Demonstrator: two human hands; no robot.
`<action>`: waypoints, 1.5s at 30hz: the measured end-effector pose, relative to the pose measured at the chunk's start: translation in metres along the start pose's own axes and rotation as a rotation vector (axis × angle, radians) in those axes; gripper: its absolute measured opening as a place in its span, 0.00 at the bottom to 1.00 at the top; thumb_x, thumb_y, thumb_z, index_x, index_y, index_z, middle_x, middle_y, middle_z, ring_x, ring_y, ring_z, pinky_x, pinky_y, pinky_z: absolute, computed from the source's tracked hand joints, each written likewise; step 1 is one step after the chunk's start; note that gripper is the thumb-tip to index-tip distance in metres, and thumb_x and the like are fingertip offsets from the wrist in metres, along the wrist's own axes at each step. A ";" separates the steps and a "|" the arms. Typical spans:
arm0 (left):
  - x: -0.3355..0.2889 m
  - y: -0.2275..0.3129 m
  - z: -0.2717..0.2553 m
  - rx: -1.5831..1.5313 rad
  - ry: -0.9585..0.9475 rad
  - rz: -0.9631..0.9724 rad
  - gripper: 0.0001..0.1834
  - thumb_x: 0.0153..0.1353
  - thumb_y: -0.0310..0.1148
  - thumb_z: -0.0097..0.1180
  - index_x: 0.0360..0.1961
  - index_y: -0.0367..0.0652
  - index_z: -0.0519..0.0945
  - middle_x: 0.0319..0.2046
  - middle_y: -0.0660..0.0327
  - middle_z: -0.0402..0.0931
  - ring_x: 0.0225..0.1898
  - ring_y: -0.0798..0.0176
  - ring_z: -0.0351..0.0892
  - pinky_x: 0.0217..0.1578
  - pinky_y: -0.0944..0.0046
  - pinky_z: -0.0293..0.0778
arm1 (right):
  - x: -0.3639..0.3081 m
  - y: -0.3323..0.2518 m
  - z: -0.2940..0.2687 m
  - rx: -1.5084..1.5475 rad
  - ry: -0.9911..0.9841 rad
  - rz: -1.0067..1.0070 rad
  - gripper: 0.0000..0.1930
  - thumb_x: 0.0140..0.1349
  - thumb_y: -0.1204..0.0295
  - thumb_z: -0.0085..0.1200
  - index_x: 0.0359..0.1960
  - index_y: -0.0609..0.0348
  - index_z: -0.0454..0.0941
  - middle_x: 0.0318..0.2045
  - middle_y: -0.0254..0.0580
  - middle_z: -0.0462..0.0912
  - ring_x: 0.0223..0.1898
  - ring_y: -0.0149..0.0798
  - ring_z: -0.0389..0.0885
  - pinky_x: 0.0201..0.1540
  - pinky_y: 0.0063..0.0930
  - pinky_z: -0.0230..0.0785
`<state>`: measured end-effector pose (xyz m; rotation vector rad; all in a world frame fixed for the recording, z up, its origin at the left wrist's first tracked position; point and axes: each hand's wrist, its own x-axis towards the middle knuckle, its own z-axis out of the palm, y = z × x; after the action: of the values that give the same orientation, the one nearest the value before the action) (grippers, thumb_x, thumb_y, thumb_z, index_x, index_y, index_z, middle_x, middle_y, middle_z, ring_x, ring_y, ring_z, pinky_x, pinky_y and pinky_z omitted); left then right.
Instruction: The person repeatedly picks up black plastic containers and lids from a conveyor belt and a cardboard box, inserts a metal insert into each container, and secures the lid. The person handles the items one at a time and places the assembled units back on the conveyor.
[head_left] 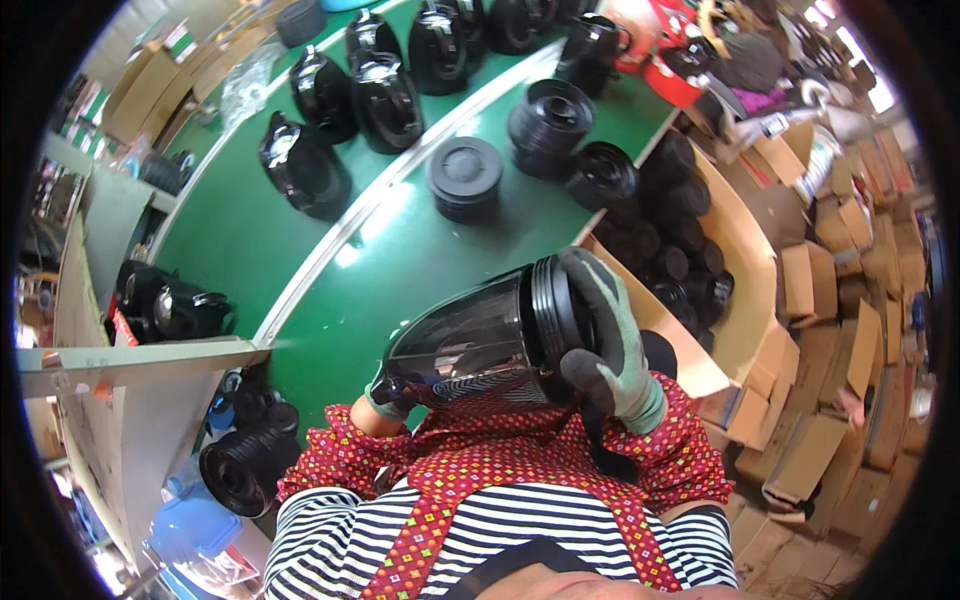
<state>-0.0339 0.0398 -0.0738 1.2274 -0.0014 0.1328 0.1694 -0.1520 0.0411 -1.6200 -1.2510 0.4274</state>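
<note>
A glossy black, bullet-shaped plastic housing [462,335] lies tilted across the front of my body. Its narrow end rests in my gloved left hand [410,415], whose fingers are mostly hidden beneath it. At the wide end sits a black ribbed round cap [548,315]. My right hand [618,350], in a grey-green glove, is closed around this cap, thumb on the near side and fingers over the top. Whether the cap is fully seated on the housing I cannot tell.
Several black housings [388,105] stand on the green table [340,300] beyond a pale dividing rail [375,195]. Stacked ribbed caps [465,175] are on the near side. A carton [745,270] at right holds more black parts. A light-coloured post [150,430] stands at left.
</note>
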 end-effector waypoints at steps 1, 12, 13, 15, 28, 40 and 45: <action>0.004 -0.001 0.008 0.026 -0.029 0.005 0.29 0.76 0.33 0.54 0.75 0.35 0.68 0.73 0.48 0.71 0.70 0.52 0.75 0.72 0.53 0.71 | -0.012 -0.003 -0.003 -0.001 0.029 0.021 0.51 0.64 0.36 0.62 0.77 0.64 0.66 0.75 0.57 0.66 0.76 0.60 0.61 0.78 0.51 0.50; 0.022 -0.003 0.053 0.327 -0.138 0.099 0.31 0.66 0.39 0.68 0.67 0.35 0.77 0.68 0.45 0.76 0.62 0.48 0.82 0.66 0.52 0.76 | -0.083 -0.016 -0.032 0.034 0.146 -0.019 0.53 0.63 0.36 0.64 0.78 0.64 0.64 0.77 0.60 0.62 0.78 0.58 0.60 0.78 0.50 0.51; 0.021 -0.004 0.051 0.384 -0.110 0.126 0.32 0.65 0.40 0.69 0.66 0.35 0.78 0.67 0.44 0.76 0.62 0.48 0.82 0.66 0.52 0.76 | -0.085 -0.014 -0.034 0.084 0.154 -0.002 0.53 0.63 0.35 0.63 0.78 0.64 0.64 0.77 0.60 0.62 0.78 0.58 0.59 0.78 0.50 0.51; 0.022 -0.007 0.040 0.629 0.044 0.244 0.32 0.63 0.41 0.72 0.64 0.35 0.79 0.67 0.44 0.77 0.61 0.47 0.83 0.65 0.52 0.77 | -0.091 -0.008 -0.036 0.175 0.194 0.040 0.54 0.63 0.35 0.63 0.79 0.64 0.62 0.76 0.61 0.61 0.78 0.59 0.59 0.79 0.49 0.50; 0.046 0.073 0.050 0.746 0.214 0.362 0.25 0.58 0.29 0.73 0.55 0.28 0.84 0.58 0.42 0.83 0.53 0.50 0.88 0.57 0.53 0.83 | -0.105 0.018 -0.089 0.186 -0.108 0.229 0.43 0.81 0.43 0.39 0.83 0.67 0.48 0.79 0.53 0.62 0.79 0.48 0.59 0.81 0.41 0.49; 0.058 0.119 0.081 1.064 -0.039 0.733 0.29 0.53 0.32 0.78 0.53 0.29 0.82 0.59 0.30 0.79 0.46 0.44 0.89 0.51 0.54 0.84 | -0.138 0.091 -0.037 1.118 0.025 0.514 0.46 0.68 0.52 0.69 0.79 0.60 0.58 0.75 0.44 0.69 0.70 0.43 0.74 0.72 0.38 0.68; 0.048 0.052 0.044 0.280 0.124 -0.003 0.47 0.41 0.41 0.88 0.61 0.31 0.80 0.66 0.46 0.78 0.59 0.53 0.83 0.62 0.53 0.79 | -0.109 -0.012 -0.035 0.577 0.390 -0.009 0.39 0.81 0.44 0.44 0.77 0.68 0.61 0.74 0.53 0.69 0.70 0.48 0.75 0.71 0.44 0.69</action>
<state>0.0119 0.0206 -0.0063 1.4962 0.1303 0.2114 0.1454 -0.2644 0.0361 -1.1316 -0.7489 0.3966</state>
